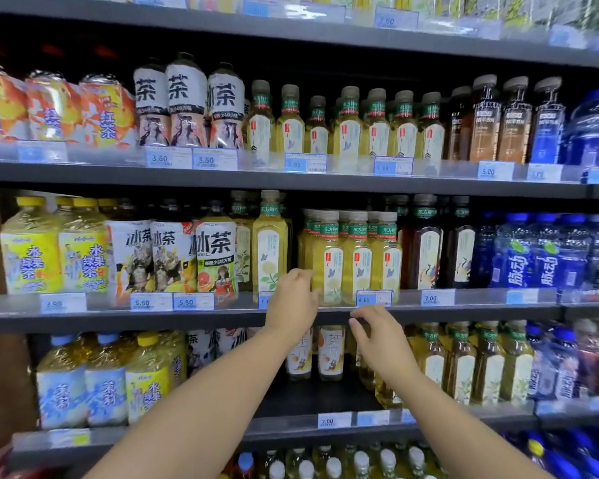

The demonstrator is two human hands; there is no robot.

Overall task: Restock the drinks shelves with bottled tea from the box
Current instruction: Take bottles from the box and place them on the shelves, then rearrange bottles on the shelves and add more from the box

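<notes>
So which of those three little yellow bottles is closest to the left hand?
The leftmost bottle, next to the gap. The left hand is at its side; the others stand further right.

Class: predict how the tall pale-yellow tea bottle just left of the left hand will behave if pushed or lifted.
The tall bottle is slim and high, so a push near its top would probably tip it. It looks full, so likely heavy for its size. Its flat sides suggest it won't roll.

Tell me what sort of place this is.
Most likely a shop's drinks aisle, perhaps a convenience store: stacked grey shelves crowded with rows of bottled tea, printed price tags clipped along the shelf edges, and blue drink bottles at the right.
</notes>
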